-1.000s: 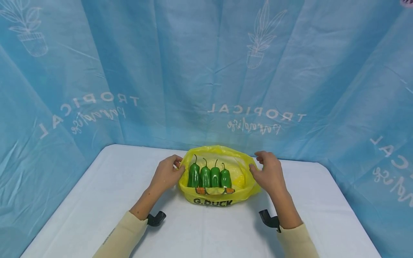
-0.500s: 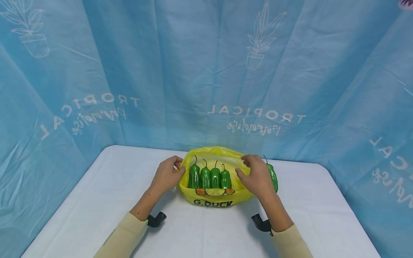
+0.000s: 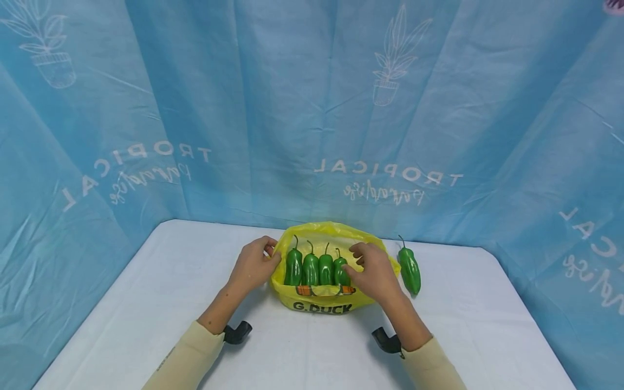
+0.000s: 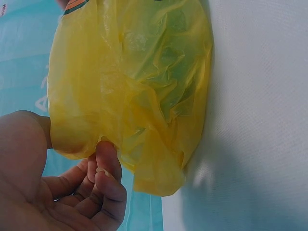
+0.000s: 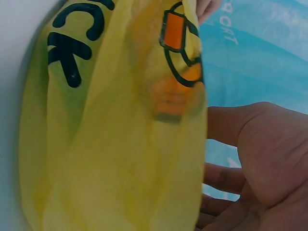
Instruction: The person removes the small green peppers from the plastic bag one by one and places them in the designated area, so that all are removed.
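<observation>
A yellow plastic bag [image 3: 326, 299], printed "G.DUCK", stands open-mouthed on the table. Several green chili peppers [image 3: 310, 269] stand side by side inside it, stems up, their lower parts hidden by the front wall. My left hand [image 3: 253, 264] pinches the bag's left rim; in the left wrist view the thumb is inside the film and the fingers are outside. My right hand [image 3: 376, 273] reaches over the bag's mouth, its thumb right by the rightmost pepper [image 3: 341, 272] and its fingers loosely bent. Another green chili pepper [image 3: 409, 270] lies on the table right of the bag.
The bag rests on a white-covered table [image 3: 146, 303], close to its back edge. A blue curtain [image 3: 292, 135] with white lettering surrounds the back and sides. Black curved mounts [image 3: 238, 332] are on both wrists.
My right hand has moved left from the bag's right rim to over its mouth, uncovering the pepper on the table at right. My left hand stays on the left rim.
</observation>
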The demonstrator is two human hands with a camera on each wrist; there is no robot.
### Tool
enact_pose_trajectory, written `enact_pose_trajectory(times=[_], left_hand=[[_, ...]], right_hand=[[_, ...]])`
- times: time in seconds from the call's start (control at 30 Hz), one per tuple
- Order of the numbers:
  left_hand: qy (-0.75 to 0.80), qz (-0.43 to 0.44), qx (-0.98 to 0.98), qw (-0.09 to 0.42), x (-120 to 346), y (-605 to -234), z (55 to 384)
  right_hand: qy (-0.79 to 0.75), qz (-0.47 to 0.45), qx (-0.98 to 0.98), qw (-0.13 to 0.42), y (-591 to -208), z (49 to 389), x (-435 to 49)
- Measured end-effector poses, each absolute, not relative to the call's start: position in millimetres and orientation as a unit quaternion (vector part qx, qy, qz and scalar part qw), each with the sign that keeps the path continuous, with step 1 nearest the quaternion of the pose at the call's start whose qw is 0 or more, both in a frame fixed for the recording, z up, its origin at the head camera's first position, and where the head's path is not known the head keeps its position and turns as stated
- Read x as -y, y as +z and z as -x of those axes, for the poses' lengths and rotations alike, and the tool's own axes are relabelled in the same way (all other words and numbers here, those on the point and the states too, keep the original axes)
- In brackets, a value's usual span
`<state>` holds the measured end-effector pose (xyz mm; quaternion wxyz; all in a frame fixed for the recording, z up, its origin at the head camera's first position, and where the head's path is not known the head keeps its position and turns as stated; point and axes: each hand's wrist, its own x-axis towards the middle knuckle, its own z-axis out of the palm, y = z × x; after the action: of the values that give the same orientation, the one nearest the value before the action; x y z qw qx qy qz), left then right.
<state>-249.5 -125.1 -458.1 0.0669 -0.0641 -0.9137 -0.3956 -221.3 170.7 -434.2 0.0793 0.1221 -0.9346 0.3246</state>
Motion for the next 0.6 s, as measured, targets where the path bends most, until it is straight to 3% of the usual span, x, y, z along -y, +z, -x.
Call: enact_pose_trajectory(times=[0.6], left_hand=[[-0.4, 0.06, 0.913, 0.058, 124.7, -457.6, 249.8]], right_hand=[[0.241, -0.106, 0.964, 0.029, -447.3, 229.6, -151.8]])
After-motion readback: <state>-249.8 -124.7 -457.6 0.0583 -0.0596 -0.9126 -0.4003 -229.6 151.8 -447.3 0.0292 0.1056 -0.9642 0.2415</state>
